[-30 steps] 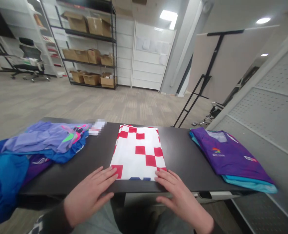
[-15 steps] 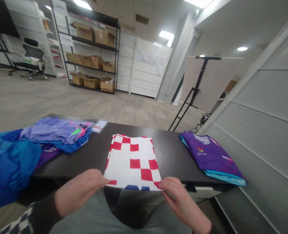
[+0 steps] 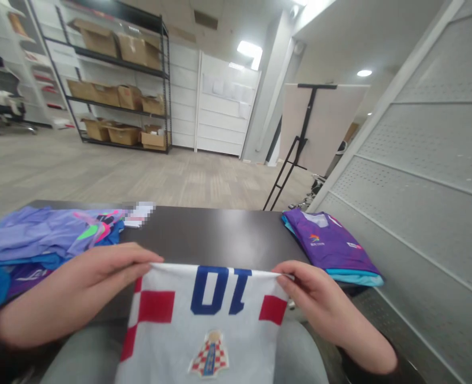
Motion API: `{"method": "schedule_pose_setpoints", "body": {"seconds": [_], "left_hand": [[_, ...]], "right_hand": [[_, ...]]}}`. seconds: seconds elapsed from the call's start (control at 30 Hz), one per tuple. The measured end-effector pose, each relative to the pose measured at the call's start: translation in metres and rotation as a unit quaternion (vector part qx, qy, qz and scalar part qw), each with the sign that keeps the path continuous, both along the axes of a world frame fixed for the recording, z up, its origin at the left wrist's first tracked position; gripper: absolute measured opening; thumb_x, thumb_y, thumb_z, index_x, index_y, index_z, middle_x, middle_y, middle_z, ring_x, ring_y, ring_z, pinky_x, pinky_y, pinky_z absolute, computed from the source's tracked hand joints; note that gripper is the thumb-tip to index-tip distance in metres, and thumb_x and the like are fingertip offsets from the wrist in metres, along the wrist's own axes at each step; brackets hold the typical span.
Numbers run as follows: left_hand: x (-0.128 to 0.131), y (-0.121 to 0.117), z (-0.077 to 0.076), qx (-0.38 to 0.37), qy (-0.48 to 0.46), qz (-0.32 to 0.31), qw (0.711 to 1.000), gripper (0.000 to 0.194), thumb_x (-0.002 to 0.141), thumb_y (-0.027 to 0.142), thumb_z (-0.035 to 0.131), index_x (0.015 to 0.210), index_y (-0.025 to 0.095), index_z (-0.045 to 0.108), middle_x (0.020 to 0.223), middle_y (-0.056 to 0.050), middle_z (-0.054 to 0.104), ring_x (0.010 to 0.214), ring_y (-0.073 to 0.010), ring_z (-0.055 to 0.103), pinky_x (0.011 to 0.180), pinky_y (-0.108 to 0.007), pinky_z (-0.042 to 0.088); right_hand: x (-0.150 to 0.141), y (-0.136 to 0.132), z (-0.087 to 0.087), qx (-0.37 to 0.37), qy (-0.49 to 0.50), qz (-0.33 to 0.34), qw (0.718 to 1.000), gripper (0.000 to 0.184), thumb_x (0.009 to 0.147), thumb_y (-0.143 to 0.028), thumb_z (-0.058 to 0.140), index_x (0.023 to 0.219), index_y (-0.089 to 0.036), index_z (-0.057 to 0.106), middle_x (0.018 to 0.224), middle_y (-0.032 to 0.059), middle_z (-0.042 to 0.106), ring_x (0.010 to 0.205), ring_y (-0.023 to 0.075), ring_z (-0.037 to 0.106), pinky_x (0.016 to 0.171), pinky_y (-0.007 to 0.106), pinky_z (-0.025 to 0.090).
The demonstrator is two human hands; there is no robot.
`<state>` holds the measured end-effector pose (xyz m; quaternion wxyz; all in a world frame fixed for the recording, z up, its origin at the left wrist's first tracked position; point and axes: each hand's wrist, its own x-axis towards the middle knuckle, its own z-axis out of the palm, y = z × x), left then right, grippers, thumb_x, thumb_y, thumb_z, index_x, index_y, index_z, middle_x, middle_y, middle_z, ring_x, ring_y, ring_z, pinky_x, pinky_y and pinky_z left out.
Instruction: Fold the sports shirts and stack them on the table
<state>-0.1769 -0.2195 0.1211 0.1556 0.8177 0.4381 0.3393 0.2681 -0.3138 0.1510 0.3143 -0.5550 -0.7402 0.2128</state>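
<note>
Dark tabletop runs ahead, with steel shelving of cardboard cartons far beyond it. The red-and-white checked jersey no longer lies folded there: it has been raised and flipped toward the lap, exposing an upside-down blue 10 and a checkered crest. The left hand and right hand each pinch one end of its upper edge between thumb and fingers, with the cloth hanging below the grip. A folded purple jersey lies beyond the right hand, crumpled blue and lilac garments beyond the left.
</note>
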Motion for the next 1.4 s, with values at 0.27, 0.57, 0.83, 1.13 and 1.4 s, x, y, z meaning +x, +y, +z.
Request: {"method": "schedule_pose_setpoints", "body": {"seconds": [0.27, 0.57, 0.83, 1.13, 1.4], "left_hand": [[0.072, 0.157, -0.047, -0.129, 0.030, -0.027, 0.991, 0.038, 0.095, 0.048, 0.055, 0.102, 0.026, 0.086, 0.108, -0.005, 0.088, 0.102, -0.0289, 0.081, 0.094, -0.036, 0.063], [0.104, 0.265, -0.138, -0.026, 0.125, -0.019, 0.992, 0.038, 0.103, 0.038, 0.052, 0.107, 0.023, 0.087, 0.106, -0.009, 0.085, 0.103, -0.0286, 0.075, 0.098, -0.040, 0.056], [0.112, 0.325, -0.139, -0.022, 0.153, 0.042, 0.987, 0.033, 0.098, 0.044, 0.066, 0.110, 0.022, 0.087, 0.099, -0.008, 0.080, 0.100, -0.0291, 0.072, 0.094, -0.042, 0.052], [0.114, 0.323, -0.133, -0.014, 0.082, 0.158, 0.984, 0.037, 0.102, 0.036, 0.056, 0.115, 0.017, 0.085, 0.102, -0.011, 0.084, 0.094, -0.0271, 0.074, 0.091, -0.036, 0.055], [0.097, 0.286, -0.126, 0.005, -0.099, 0.217, 0.971, 0.043, 0.093, 0.034, 0.053, 0.114, 0.013, 0.086, 0.092, -0.007, 0.080, 0.075, -0.0198, 0.066, 0.081, -0.032, 0.056]], "right_hand": [[0.014, 0.154, -0.058, 0.000, -0.102, -0.059, 0.993, 0.021, 0.104, -0.026, 0.057, 0.103, -0.022, 0.078, 0.099, 0.0082, 0.083, 0.091, 0.0248, 0.075, 0.086, 0.036, 0.057], [0.056, 0.272, -0.164, 0.032, -0.156, -0.063, 0.985, 0.020, 0.104, -0.035, 0.063, 0.098, -0.024, 0.079, 0.106, 0.0093, 0.075, 0.104, 0.0270, 0.071, 0.096, 0.040, 0.055], [0.085, 0.337, -0.162, 0.046, -0.158, -0.025, 0.986, 0.026, 0.101, -0.044, 0.069, 0.108, -0.021, 0.080, 0.113, 0.0117, 0.076, 0.110, 0.0294, 0.070, 0.101, 0.044, 0.054], [0.012, 0.326, -0.147, 0.155, -0.134, 0.184, 0.961, 0.031, 0.106, -0.026, 0.060, 0.129, -0.025, 0.081, 0.141, 0.0113, 0.078, 0.138, 0.0287, 0.068, 0.124, 0.049, 0.045], [0.043, 0.302, -0.132, -0.039, -0.228, -0.062, 0.971, 0.025, 0.107, -0.028, 0.064, 0.122, -0.021, 0.084, 0.132, 0.0095, 0.083, 0.121, 0.0225, 0.075, 0.107, 0.030, 0.051]]}}
